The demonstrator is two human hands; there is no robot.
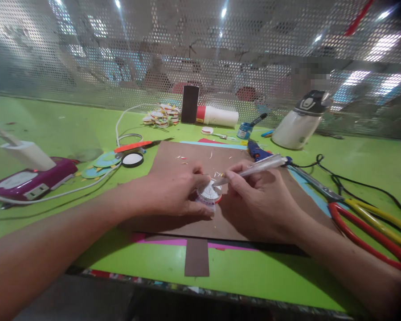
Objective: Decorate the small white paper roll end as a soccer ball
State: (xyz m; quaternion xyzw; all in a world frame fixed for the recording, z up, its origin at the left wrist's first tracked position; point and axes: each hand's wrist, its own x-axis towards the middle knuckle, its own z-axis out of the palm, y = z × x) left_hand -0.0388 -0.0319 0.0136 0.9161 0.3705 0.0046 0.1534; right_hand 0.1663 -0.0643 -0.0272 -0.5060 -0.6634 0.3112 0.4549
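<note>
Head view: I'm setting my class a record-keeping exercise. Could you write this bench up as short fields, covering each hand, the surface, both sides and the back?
Left hand: holds a white disc, with a clear plastic piece at its near edge
Right hand: holds a pen-shaped tool, tip at the disc
Surface: brown sheet with small scraps, on a green table
Left side: purple power strip with white adapter, orange-handled cutter
Right side: scissors with red and yellow handles, blue glue gun
Back: dark upright slab, pale bottle with dark top

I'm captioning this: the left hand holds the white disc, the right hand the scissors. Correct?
No: in the head view, the right hand holds a slim pointed tool; the scissors lie to its right. The left hand does hold the white disc.
</note>
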